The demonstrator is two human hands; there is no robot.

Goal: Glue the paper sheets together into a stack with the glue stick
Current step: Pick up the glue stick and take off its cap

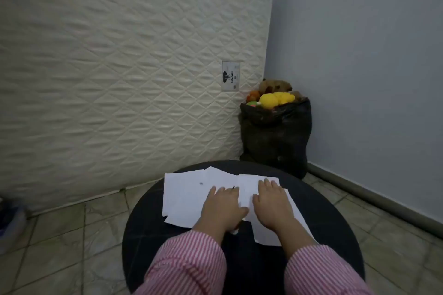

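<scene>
Several white paper sheets [184, 195] lie spread and overlapping on a round black table [321, 218]. My left hand [221, 207] lies flat on the sheets near the middle, fingers straight. My right hand [273, 201] presses flat on the right-hand sheets [271, 230], fingers straight too. A small whitish and orange object [236, 229] peeks out under my left wrist at the papers' near edge; I cannot tell whether it is the glue stick. A dark speck [201, 183] marks the left sheet.
A quilted mattress [119, 67] leans against the wall behind the table. A black bag [275, 136] stuffed with soft toys stands in the corner. The floor [72, 235] is tiled, and a blue shape [9, 218] lies at the far left.
</scene>
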